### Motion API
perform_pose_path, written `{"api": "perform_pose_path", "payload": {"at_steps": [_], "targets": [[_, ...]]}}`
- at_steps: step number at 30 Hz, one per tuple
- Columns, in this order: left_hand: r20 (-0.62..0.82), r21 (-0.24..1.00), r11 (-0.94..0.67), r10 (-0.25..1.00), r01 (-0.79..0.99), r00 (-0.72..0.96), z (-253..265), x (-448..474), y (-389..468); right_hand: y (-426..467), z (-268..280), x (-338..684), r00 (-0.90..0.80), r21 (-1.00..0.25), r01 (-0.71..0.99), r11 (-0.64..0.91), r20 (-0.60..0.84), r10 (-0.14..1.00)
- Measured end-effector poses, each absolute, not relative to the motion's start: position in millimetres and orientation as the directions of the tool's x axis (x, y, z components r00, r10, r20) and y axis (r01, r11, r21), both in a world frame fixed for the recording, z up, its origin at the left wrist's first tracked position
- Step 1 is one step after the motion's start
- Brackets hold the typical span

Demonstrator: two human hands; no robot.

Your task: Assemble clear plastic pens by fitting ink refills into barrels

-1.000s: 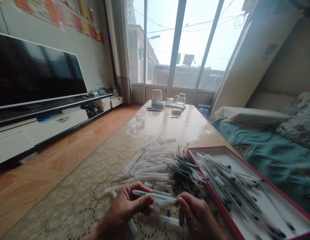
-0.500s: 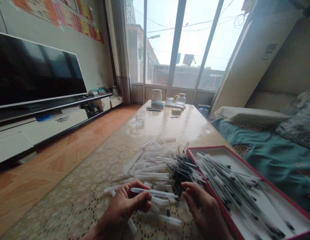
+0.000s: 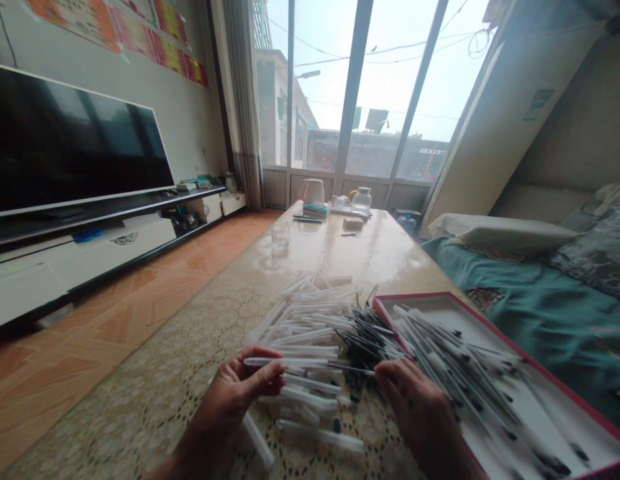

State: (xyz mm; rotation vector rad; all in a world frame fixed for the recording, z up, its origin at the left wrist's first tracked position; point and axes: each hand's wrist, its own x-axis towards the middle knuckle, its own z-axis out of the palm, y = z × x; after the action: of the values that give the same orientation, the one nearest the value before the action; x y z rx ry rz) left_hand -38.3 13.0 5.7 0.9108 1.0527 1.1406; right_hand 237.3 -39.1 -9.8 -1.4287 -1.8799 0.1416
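Note:
My left hand (image 3: 235,397) pinches a whitish translucent pen barrel (image 3: 310,362) between thumb and fingers, pointing right. My right hand (image 3: 417,400) is closed on a thin dark pen refill (image 3: 354,369), whose left end meets the barrel's right end; I cannot tell how far it is inside. Below and beyond the hands lies a pile of loose white barrels (image 3: 310,325) on the patterned tabletop (image 3: 155,393). A heap of black refills (image 3: 367,330) sits just beyond my right hand. One barrel (image 3: 320,437) lies nearest me, close to a small black piece (image 3: 337,425).
To the right, a shallow white box with a red rim (image 3: 545,359) holds many pens with dark ends. A drinking glass (image 3: 280,239) stands farther up the table. Jugs, including a glass one (image 3: 361,199), are at the far end. A teal-covered seat (image 3: 545,320) flanks the right side.
My left hand has shifted slightly left and up with the barrel. My right hand, earlier beside the dark heap, now holds a refill at the barrel's end.

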Motion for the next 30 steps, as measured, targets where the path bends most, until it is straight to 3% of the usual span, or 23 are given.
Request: {"api": "perform_pose_path", "payload": {"at_steps": [3, 7, 10, 13, 19, 25, 30], "targets": [[-0.110, 0.981, 0.111, 0.994, -0.159, 0.019, 10, -46, 17, -34, -7, 256, -0.021, -0.413, 0.871, 0.266, 0.509, 0.860], [-0.003, 0.994, -0.006, 0.997, 0.107, 0.077, 11, -45, 13, -30, -15, 270, 0.023, -0.337, 0.928, 0.160, 0.479, 0.878], [0.156, 0.915, -0.190, 0.980, 0.356, 0.124, 9, -42, 9, -28, -19, 275, 0.039, -0.325, 0.938, 0.120, 0.445, 0.895], [0.240, 0.819, -0.296, 0.955, 0.492, 0.174, 7, -41, 7, -27, -18, 285, 0.096, -0.295, 0.954, 0.054, 0.469, 0.878], [0.276, 0.737, -0.380, 0.924, 0.559, 0.264, 3, -40, 5, -27, -20, 327, 0.089, -0.089, 0.995, -0.050, 0.530, 0.843], [0.325, 0.689, -0.434, 0.901, 0.581, 0.286, 3, -39, 1, -30, -21, 341, 0.225, 0.011, 0.969, -0.247, 0.379, 0.898], [0.396, 0.640, -0.492, 0.869, 0.590, 0.295, 3, -39, 1, -32, -20, 347, 0.211, 0.110, 0.964, -0.241, 0.230, 0.950]]}}
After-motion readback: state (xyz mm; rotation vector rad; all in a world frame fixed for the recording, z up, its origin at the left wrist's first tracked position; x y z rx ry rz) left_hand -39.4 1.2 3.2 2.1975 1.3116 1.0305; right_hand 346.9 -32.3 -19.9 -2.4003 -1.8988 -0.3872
